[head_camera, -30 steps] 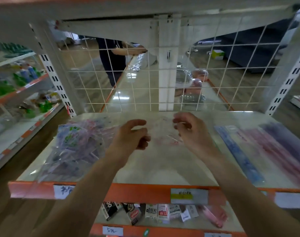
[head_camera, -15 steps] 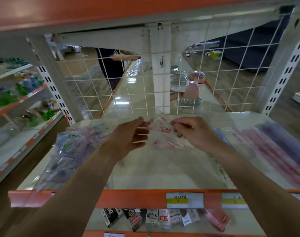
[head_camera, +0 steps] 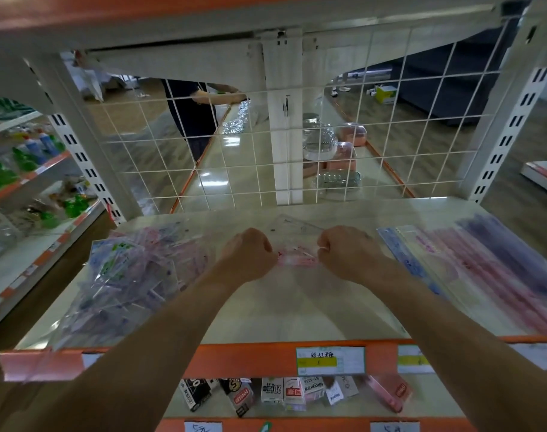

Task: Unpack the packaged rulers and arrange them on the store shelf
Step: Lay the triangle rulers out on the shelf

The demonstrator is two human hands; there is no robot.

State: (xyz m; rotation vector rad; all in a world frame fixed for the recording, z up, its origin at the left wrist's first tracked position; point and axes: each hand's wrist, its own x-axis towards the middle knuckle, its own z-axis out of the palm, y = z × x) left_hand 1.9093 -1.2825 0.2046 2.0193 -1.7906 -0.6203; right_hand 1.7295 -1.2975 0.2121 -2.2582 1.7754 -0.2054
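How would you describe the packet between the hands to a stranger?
Find the shelf before the wire grid. At its middle, the left hand and right hand grip a clear packet with pink print. Only it is held, unlike the heap at left and rulers at right.

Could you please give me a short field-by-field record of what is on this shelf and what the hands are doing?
Hands: left hand and right hand each grip one end of the clear packet
Packet: pink print, over the middle of the shelf
Left side: clear bag of small wrapped items
Right side: blue ruler, then pink and purple rulers side by side
Back: wire grid
Below: small boxes
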